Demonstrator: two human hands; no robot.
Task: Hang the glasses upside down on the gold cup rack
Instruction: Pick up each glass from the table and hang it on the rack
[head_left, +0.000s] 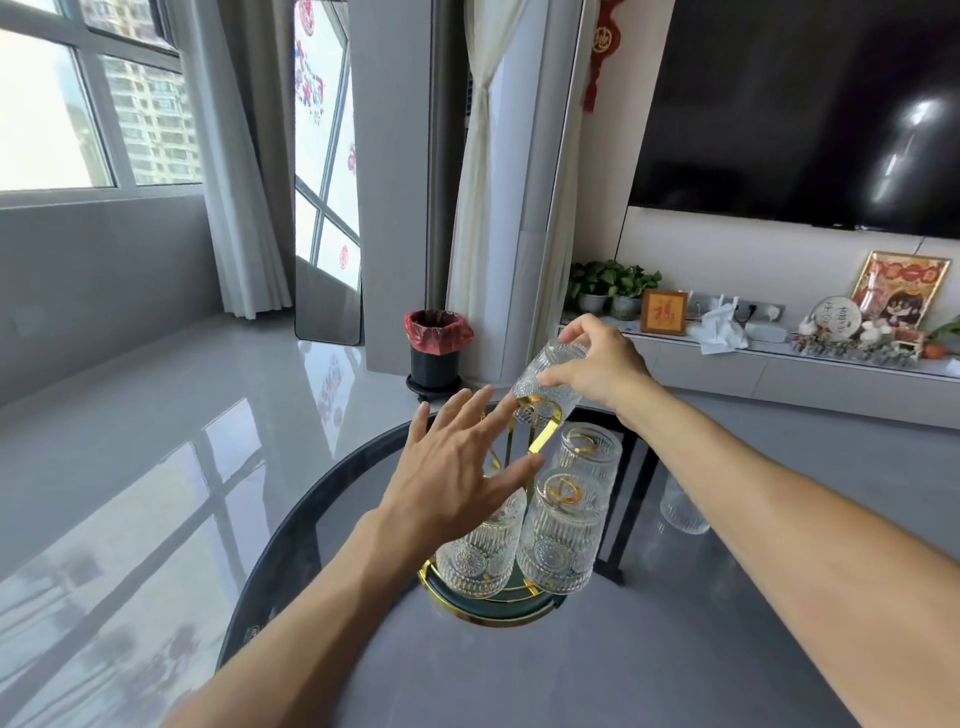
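Gold wire cup rack (545, 431) on round dark glass table (649, 649) holds three clear ribbed glasses upside down. Right hand (597, 364) pinches fourth ribbed glass (550, 382), tilted over rack top. Left hand (457, 467) spread flat, holding nothing.

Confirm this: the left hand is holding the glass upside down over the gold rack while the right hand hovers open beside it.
Hands are swapped. In the head view, the right hand holds the upside-down glass over the gold rack; the left hand hovers open beside it.
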